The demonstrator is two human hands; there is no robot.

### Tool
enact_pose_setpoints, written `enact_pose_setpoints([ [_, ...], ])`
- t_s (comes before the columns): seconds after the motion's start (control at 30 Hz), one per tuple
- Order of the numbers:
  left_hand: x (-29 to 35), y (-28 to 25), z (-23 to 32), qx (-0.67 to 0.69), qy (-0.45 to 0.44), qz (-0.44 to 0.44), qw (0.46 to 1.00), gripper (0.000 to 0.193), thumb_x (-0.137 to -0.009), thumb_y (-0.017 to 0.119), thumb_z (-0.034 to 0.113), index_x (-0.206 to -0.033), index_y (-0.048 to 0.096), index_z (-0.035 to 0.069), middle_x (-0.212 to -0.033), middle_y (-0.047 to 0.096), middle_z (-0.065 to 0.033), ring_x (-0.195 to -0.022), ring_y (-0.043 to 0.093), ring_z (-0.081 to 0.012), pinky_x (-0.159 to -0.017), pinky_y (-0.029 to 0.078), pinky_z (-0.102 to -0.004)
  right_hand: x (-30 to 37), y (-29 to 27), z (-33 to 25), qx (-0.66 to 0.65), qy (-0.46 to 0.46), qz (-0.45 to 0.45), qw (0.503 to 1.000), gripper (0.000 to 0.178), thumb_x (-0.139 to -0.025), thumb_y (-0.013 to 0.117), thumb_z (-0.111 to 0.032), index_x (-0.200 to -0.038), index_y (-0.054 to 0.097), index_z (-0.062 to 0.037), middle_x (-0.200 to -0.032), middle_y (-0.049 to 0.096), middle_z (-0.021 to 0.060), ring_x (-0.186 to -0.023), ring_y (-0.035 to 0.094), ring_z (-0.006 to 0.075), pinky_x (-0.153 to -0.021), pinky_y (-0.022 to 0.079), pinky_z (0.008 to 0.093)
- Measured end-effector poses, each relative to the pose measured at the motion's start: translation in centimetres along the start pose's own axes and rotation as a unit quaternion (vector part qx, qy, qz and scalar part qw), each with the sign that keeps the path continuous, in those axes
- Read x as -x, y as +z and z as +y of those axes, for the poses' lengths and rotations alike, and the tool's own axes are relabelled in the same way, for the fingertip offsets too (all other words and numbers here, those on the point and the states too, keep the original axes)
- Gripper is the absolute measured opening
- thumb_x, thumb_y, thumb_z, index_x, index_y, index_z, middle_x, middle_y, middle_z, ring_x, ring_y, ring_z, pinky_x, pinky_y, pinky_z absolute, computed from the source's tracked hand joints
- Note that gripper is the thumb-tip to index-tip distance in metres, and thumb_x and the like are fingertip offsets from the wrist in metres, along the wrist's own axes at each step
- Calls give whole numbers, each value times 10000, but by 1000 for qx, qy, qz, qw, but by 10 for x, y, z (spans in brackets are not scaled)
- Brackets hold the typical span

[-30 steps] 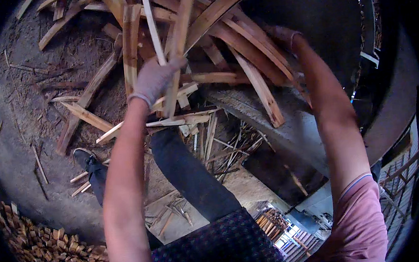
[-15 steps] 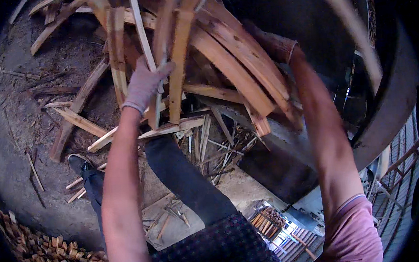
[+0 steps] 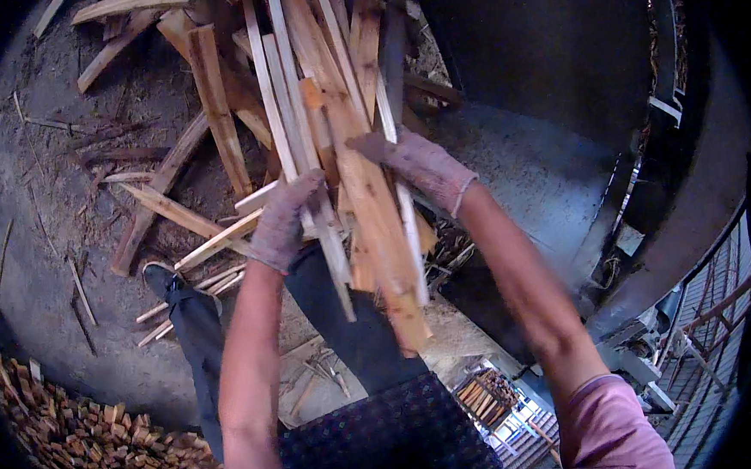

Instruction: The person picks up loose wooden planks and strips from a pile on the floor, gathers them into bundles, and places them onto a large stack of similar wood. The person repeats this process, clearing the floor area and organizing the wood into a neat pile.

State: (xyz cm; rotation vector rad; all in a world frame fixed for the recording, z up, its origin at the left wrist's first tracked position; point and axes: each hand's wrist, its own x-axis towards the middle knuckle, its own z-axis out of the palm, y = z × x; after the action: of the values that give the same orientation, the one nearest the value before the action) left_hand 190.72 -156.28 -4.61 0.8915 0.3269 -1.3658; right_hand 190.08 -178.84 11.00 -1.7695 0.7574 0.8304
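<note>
"Landmark entry?"
"One bundle of wooden slats, mixed widths, standing lengthwise ahead of me; lower ends in front of my dark trouser leg. Upper ends run in among other boards, so I cannot tell whether they are clear of them."

"Hands?"
"Two, gloved. My left hand: clasped about the narrow pale pieces on the bundle's left side. My right hand: gripping the bundle's right side, fingers laid across a wide brown board."

"Done so far?"
"Several pieces, brought together between my hands. Lower ends uneven; I judge the bundle loose, only partly squared. Exact count: cannot tell, as pieces overlap."

"Outstanding?"
"Left of the bundle, ungathered: one upright-lying board, knotty; one dark beam, slanting, farther left; one pale slat across that beam. Far left and beyond: one long board. By my reading, much of the loose wood is not yet in hand."

"Surroundings?"
"Right of the bundle: one flat grey surface. Well to the bundle's left and nearer me: one pile of short wood blocks. Neither touched by my hands."
</note>
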Motion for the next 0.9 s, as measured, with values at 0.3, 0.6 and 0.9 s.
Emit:
enact_pose_setpoints([
  [0.3, -8, 6, 6, -28, 2, 77, 997, 576, -962, 697, 433, -1374, 620, 37, -1260, 688, -59, -1127, 636, -166, -971, 510, -342, -40, 55, 77, -221, 52, 174, 958, 689, -908, 756, -550, -1295, 700, 17, -1241, 719, 163, -1131, 672, 203, -999, 498, 298],
  [0.6, 68, 100, 40, 13, 1, 103, 995, 499, -953, 679, 441, -1261, 711, 48, -1146, 698, -11, -1121, 609, -152, -1010, 454, -326, 41, 18, 16, -200, 77, 117, 970, 543, -943, 696, -451, -1189, 712, 33, -1094, 734, 121, -994, 669, 161, -908, 533, 318],
  [0.9, 251, 208, -33, -51, -10, 77, 996, 427, -974, 443, -8, -1351, 643, 8, -1287, 701, -218, -1232, 662, -374, -1082, 517, -431, 221, 11, -69, -48, 228, 41, 972, 698, -859, 726, -423, -1345, 615, 65, -1209, 713, 186, -1064, 675, 228, -976, 519, 338],
])
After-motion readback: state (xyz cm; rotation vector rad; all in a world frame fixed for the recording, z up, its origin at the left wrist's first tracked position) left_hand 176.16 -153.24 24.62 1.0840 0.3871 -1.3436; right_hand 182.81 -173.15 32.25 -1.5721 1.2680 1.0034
